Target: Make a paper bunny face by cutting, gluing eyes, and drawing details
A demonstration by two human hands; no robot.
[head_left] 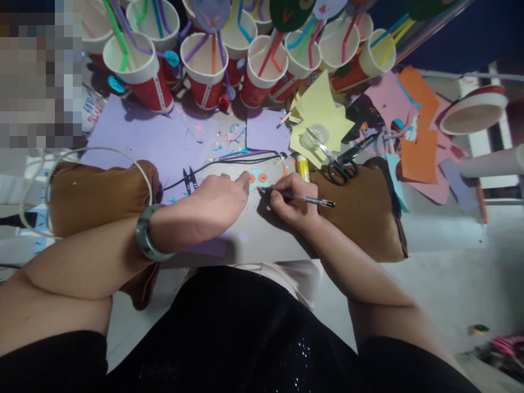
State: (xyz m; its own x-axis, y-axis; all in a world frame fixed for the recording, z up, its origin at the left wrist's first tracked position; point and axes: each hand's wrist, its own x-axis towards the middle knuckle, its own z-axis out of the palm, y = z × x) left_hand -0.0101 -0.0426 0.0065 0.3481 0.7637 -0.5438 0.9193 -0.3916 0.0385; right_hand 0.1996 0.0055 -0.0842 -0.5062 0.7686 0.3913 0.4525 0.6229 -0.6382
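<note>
A small light-blue paper face (254, 188) with orange round eyes and an orange piece below them lies on the table. My left hand (213, 204), a green bangle at its wrist, rests flat with its fingertips at the face's left edge. Between the thumb and fingers of my right hand (295, 201) is a black pen (315, 201), its tip at the lower right of the face. Just above my right hand stands a yellow glue stick (303, 167). Black-handled scissors (339, 164) lie to the right, and small black snips (190, 179) lie beyond my left hand.
Red and white paper cups (204, 71) with colored straws line the back. Purple sheets (123, 131), a yellow cutout (319, 112) and orange paper (420, 153) lie around. Brown cushions (98, 196) sit under both forearms' sides. A white cable (139, 166) loops at the left.
</note>
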